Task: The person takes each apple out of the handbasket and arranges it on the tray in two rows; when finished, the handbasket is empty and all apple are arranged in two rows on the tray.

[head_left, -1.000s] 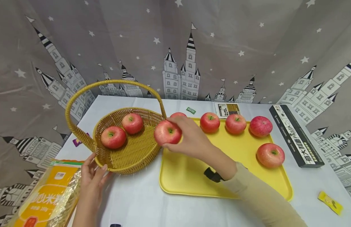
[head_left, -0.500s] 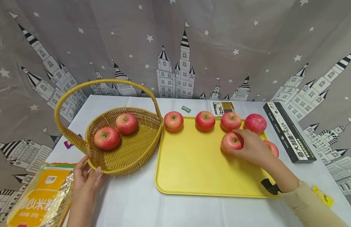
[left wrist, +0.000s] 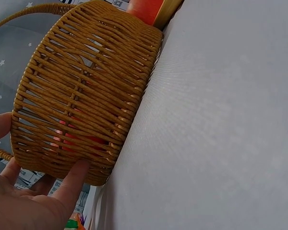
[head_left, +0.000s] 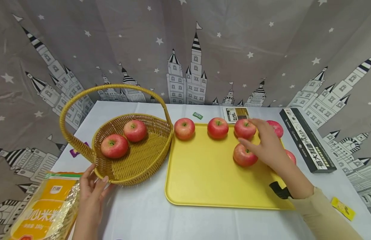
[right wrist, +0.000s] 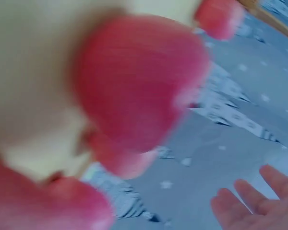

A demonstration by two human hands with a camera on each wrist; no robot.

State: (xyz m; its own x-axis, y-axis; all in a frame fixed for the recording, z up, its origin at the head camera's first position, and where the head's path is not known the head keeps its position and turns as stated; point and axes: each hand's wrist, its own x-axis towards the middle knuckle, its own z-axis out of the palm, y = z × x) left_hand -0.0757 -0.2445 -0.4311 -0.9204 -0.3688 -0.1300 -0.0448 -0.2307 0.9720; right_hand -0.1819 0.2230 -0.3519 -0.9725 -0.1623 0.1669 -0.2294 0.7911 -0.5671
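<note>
My left hand (head_left: 92,196) rests against the near left end of the yellow wicker basket (head_left: 134,176), its fingertips touching the outer wall. In the left wrist view, one fingertip meets the basket's rim and another finger lies on the woven side (left wrist: 86,96). Two red apples, a front one (head_left: 115,146) and a rear one (head_left: 135,130), sit inside. My right hand (head_left: 267,143), fingers spread and holding nothing, hovers just above a red apple (head_left: 244,155) on the yellow tray (head_left: 203,176). A large, blurred apple (right wrist: 139,76) fills much of the right wrist view.
Several more apples line the tray's back edge, one at its left corner (head_left: 184,128); others at right are partly hidden by my hand. A black pasta box (head_left: 308,141) lies right of the tray. An orange food bag (head_left: 44,206) and a yellow packet (head_left: 343,208) lie nearer.
My right hand carried an apple from beside the basket rightward onto the tray, then let go and rose slightly, fingers spreading. The left hand stays at the basket.
</note>
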